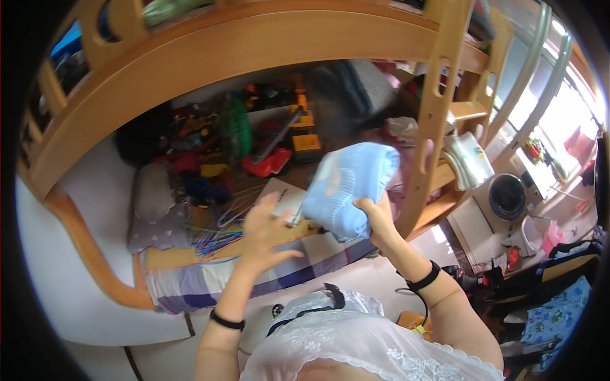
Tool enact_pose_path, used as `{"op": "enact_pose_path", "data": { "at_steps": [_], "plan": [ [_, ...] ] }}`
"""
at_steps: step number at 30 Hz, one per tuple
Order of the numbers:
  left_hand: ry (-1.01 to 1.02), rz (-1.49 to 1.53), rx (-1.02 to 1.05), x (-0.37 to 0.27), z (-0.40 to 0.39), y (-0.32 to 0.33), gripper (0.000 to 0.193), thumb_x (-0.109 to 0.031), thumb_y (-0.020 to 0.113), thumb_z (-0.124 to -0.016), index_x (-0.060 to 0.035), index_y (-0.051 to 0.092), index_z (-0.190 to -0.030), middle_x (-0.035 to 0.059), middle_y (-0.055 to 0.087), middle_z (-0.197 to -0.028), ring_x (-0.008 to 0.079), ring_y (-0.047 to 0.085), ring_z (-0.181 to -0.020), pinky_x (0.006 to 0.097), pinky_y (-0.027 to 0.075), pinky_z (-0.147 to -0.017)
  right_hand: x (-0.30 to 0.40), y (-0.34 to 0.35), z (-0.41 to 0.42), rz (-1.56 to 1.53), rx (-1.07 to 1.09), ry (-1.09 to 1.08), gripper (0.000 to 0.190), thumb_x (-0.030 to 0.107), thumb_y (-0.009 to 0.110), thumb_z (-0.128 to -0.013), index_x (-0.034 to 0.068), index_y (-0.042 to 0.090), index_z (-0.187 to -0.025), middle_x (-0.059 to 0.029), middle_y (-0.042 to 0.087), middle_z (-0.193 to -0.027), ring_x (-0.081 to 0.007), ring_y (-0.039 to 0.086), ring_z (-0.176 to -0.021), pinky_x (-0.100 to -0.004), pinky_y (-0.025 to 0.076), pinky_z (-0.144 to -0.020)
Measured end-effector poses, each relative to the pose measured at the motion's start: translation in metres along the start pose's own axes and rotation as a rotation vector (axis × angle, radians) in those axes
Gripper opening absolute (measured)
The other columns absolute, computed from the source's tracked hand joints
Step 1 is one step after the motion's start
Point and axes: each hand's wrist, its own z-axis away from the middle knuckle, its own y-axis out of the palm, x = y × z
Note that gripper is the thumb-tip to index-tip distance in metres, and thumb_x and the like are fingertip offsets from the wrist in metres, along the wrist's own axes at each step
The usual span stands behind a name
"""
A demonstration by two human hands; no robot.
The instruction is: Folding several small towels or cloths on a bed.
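Note:
My right hand (379, 216) grips the lower right edge of a folded light blue knit garment (350, 190), thumb on top, and holds it up in front of the bunk bed. Blurred, my left hand (269, 233) is raised to the left of the garment with its fingers spread and nothing in it. Beyond my hands on the lower bunk lie a white flat item (286, 197), wire hangers (238, 205) and a bunch of colourful hangers (219, 243).
The wooden upper bunk rail (267, 40) arches overhead. A wooden ladder (431, 119) with cloths (469, 162) on it stands at the right. Toys, including a red one (269, 162), crowd the lower bunk beside a grey pillow (157, 205). Clothes (557, 309) lie at lower right.

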Motion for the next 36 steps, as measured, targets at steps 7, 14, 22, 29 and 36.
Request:
{"op": "enact_pose_path", "data": {
  "at_steps": [7, 14, 22, 29, 36],
  "plan": [
    [-0.169, 0.397, -0.042, 0.035, 0.063, -0.068, 0.077, -0.017, 0.08, -0.062, -0.0182, 0.051, -0.133, 0.0194, 0.054, -0.128, 0.0359, 0.052, -0.118, 0.0407, 0.041, -0.101, -0.024, 0.163, 0.062, -0.142, 0.399, 0.399, 0.06, 0.031, 0.07, -0.081, 0.002, 0.04, -0.125, -0.0105, 0.055, -0.111, -0.0192, 0.055, -0.103, -0.0345, 0.045, -0.091],
    [-0.602, 0.822, -0.34, 0.097, 0.162, -0.103, 0.035, -0.008, 0.068, -0.081, -0.0024, 0.061, -0.115, 0.0044, 0.066, -0.105, 0.0126, 0.059, -0.096, 0.0299, 0.046, -0.086, -0.074, 0.224, 0.075, 0.129, 0.789, 0.357, 0.053, 0.012, 0.074, -0.076, 0.003, 0.044, -0.119, -0.0057, 0.057, -0.106, -0.0125, 0.055, -0.097, -0.027, 0.044, -0.087],
    [-0.849, 0.837, -0.819, 0.162, 0.24, -0.228, 0.035, -0.021, 0.064, -0.088, -0.0026, 0.057, -0.117, 0.007, 0.061, -0.108, 0.0151, 0.057, -0.099, 0.0303, 0.046, -0.086, -0.07, 0.174, 0.021, 0.765, 1.021, -0.027, 0.033, 0.002, 0.061, -0.076, -0.003, 0.059, -0.109, -0.0066, 0.062, -0.097, -0.0129, 0.058, -0.092, -0.0278, 0.048, -0.077],
    [-0.731, 0.52, -0.734, 0.128, 0.165, -0.266, 0.037, -0.03, 0.057, -0.092, -0.0009, 0.059, -0.115, 0.0051, 0.064, -0.1, 0.0131, 0.058, -0.092, 0.0261, 0.045, -0.084, -0.055, 0.198, 0.026, 0.898, 1.122, -0.22, 0.031, 0.001, 0.058, -0.073, -0.002, 0.061, -0.104, -0.0081, 0.061, -0.097, -0.0151, 0.057, -0.095, -0.0272, 0.044, -0.083],
    [-0.668, 0.929, -0.798, 0.193, 0.237, -0.27, 0.034, -0.014, 0.056, -0.091, -0.0036, 0.055, -0.123, 0.0069, 0.059, -0.117, 0.0157, 0.055, -0.109, 0.0293, 0.043, -0.095, -0.036, 0.204, 0.033, 0.593, 0.782, -0.21, 0.015, 0.001, 0.046, -0.082, -0.002, 0.059, -0.089, -0.0006, 0.056, -0.073, -0.0064, 0.051, -0.072, -0.0223, 0.043, -0.065]
  ]
}}
